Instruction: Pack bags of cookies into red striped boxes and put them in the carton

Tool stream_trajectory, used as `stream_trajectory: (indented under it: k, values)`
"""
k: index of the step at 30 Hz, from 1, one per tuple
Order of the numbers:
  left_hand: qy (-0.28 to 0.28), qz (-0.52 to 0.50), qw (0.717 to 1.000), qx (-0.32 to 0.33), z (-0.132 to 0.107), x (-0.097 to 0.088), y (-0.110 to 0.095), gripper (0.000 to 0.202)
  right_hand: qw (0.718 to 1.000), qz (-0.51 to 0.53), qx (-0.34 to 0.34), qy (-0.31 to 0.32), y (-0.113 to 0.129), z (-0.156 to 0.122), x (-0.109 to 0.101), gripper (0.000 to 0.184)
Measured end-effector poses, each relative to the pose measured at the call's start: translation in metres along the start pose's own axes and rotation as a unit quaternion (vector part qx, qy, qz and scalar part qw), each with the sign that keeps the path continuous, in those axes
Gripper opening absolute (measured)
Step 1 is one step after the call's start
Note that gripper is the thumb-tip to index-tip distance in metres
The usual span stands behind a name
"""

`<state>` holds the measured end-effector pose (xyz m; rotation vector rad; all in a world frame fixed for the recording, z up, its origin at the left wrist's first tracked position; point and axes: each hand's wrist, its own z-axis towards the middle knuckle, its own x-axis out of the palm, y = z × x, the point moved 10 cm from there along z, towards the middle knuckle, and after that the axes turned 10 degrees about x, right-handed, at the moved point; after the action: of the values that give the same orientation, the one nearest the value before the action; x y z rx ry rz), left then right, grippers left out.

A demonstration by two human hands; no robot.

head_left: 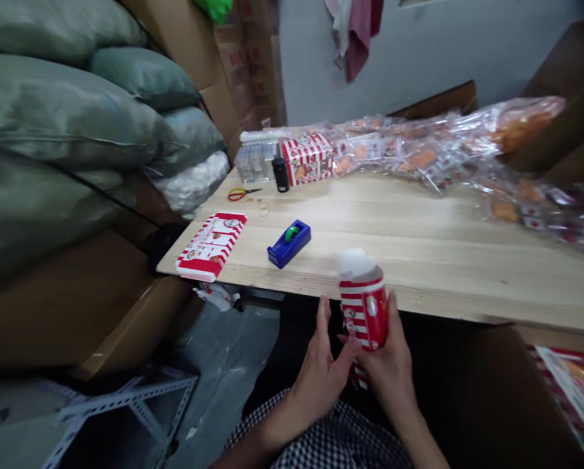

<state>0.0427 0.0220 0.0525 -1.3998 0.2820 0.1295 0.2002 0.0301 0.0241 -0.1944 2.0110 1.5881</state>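
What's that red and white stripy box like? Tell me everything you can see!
The stripy box looks like thin printed card, with red and white bands, a mostly red side and small blurry pictures. Its top gapes open, white flaps sticking up. It tilts slightly, held near the front edge of the table. The right hand grips its lower right side; the left hand is open by its lower left, thumb perhaps touching.

The hands point(316, 372) partly hide the striped carton point(358, 306) low down.
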Motion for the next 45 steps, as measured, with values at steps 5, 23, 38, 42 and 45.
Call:
stream_trajectory:
  k: [5, 23, 38, 42, 45]
  values:
    - [0.040, -0.028, 0.999, -0.017, 0.008, 0.030, 0.014, 0.082, 0.999, -0.013, -0.050, -0.011, 0.013, -0.014, 0.013, 0.080]
    - [0.165, -0.226, 0.957, -0.078, 0.020, 0.017, 0.030, 0.041, 0.928, 0.318, 0.105, 0.165, -0.031, -0.015, 0.000, 0.082]
    - [0.266, 0.068, 0.961, 0.028, 0.009, 0.030, 0.049, 0.063, 0.918, 0.330, 0.168, 0.142, -0.076, -0.009, 0.019, 0.049]
    - [0.117, -0.082, 0.989, 0.022, 0.018, 0.012, 0.045, 0.057, 0.924, 0.310, 0.176, 0.141, -0.086, -0.010, 0.029, 0.052]
    - [0.045, -0.189, 0.981, 0.009, 0.024, 0.004, 0.045, 0.047, 0.924, 0.304, 0.168, 0.158, -0.086, -0.012, 0.039, 0.049]
